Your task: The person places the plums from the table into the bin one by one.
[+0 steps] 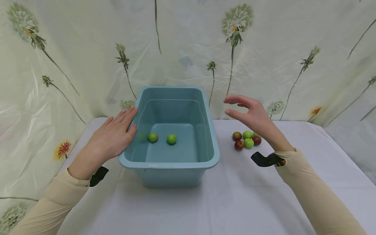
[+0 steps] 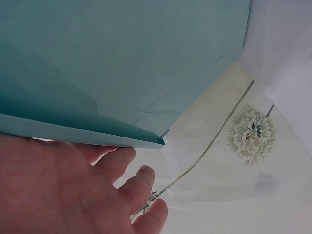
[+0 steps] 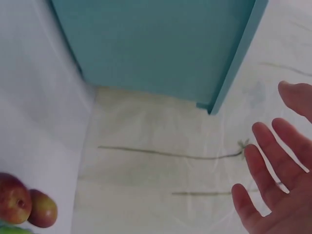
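A blue-green plastic tub (image 1: 168,178) stands on the table with two small round green fruits (image 1: 171,139) on its floor. My left hand (image 1: 113,135) rests flat on the tub's left rim, its fingers extended; in the left wrist view, the rim (image 2: 87,135) lies against the hand. To the right of the tub, my right hand (image 1: 249,112) is in the air with its fingers apart and nothing held. Below it on the table sits a small group of red plums (image 1: 239,145) and green fruits (image 1: 248,143), partly hidden by the right wrist.
A white cloth (image 1: 235,202) covers the table. Behind it hangs a pale curtain (image 1: 182,42) printed with dandelions, close to the tub's far end. Each wrist wears a black strap (image 1: 265,159).
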`<control>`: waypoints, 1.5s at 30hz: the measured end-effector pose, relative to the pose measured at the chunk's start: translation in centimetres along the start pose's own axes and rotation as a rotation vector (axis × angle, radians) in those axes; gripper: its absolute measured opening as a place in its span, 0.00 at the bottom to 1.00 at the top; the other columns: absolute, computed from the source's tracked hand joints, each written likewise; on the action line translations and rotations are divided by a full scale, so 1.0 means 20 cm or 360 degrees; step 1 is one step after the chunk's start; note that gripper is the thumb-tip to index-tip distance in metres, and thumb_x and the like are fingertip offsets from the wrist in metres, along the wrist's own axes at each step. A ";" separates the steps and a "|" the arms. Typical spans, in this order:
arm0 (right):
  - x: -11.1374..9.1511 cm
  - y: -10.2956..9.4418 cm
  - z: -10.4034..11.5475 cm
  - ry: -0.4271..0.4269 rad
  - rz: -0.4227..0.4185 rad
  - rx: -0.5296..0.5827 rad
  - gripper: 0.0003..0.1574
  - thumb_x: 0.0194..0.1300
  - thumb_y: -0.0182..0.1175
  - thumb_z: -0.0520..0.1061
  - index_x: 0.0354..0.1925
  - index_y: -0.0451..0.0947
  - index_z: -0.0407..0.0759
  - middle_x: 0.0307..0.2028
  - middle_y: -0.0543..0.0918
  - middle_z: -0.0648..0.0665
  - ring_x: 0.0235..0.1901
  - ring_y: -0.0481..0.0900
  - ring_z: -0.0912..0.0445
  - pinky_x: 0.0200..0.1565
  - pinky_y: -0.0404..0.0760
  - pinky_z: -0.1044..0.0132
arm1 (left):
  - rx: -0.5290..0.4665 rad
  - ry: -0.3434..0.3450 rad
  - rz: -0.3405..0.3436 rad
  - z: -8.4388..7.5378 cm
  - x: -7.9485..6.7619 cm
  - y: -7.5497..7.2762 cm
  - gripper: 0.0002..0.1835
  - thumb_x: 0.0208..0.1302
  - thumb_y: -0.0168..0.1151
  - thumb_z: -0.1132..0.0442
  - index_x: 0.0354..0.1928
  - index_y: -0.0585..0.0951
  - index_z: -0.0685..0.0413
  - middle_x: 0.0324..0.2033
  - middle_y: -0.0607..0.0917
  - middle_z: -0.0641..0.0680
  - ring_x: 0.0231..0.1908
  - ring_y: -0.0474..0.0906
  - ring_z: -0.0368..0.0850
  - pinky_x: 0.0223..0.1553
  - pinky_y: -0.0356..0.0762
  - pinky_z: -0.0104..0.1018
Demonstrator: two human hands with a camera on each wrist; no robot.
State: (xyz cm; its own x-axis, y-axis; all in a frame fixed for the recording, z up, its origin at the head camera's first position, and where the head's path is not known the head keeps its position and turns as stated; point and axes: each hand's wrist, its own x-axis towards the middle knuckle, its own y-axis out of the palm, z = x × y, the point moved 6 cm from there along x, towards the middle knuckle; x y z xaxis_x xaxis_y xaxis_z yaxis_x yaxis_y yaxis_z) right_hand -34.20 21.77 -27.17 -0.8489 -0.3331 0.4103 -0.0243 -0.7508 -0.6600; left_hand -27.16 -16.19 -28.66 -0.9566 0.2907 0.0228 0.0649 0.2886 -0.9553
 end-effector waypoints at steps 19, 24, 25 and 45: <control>-0.12 -0.15 -0.32 0.0243 -0.0099 -0.0132 0.27 0.67 0.63 0.55 0.61 0.77 0.47 0.56 0.79 0.45 0.58 0.72 0.51 0.62 0.65 0.45 | 0.0014 0.0004 -0.0009 0.00 0.00 0.00 0.32 0.78 0.33 0.51 0.79 0.46 0.52 0.77 0.46 0.55 0.75 0.39 0.56 0.70 0.39 0.61; -0.14 -0.17 -0.38 0.0272 -0.0095 -0.0110 0.28 0.68 0.63 0.54 0.61 0.76 0.44 0.56 0.79 0.43 0.59 0.72 0.48 0.62 0.64 0.44 | 0.0005 0.0002 -0.0012 0.00 0.00 0.00 0.32 0.78 0.33 0.51 0.79 0.46 0.53 0.77 0.46 0.55 0.75 0.39 0.56 0.70 0.39 0.61; -0.15 -0.18 -0.39 0.0281 -0.0097 -0.0106 0.28 0.67 0.63 0.54 0.61 0.76 0.44 0.56 0.79 0.42 0.59 0.72 0.48 0.62 0.64 0.43 | 0.0001 0.0003 -0.0013 0.00 0.00 0.00 0.32 0.78 0.33 0.51 0.79 0.46 0.53 0.77 0.46 0.55 0.75 0.39 0.56 0.70 0.39 0.61; -0.30 -0.22 -0.73 0.0608 0.0012 -0.0293 0.36 0.67 0.62 0.60 0.62 0.72 0.37 0.59 0.75 0.31 0.61 0.68 0.36 0.58 0.66 0.38 | -0.0008 -0.0014 0.0012 0.01 0.01 0.01 0.32 0.78 0.32 0.51 0.79 0.45 0.52 0.77 0.45 0.55 0.75 0.38 0.57 0.70 0.38 0.61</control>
State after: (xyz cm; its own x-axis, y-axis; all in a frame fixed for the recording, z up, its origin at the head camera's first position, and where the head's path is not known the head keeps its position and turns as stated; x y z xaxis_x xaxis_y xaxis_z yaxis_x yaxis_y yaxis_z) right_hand -36.74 35.41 -35.91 -0.9833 -0.0768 0.1652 -0.0819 -0.6235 -0.7775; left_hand -27.34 -16.31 -28.95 -0.9586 0.2845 0.0133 0.0732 0.2912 -0.9539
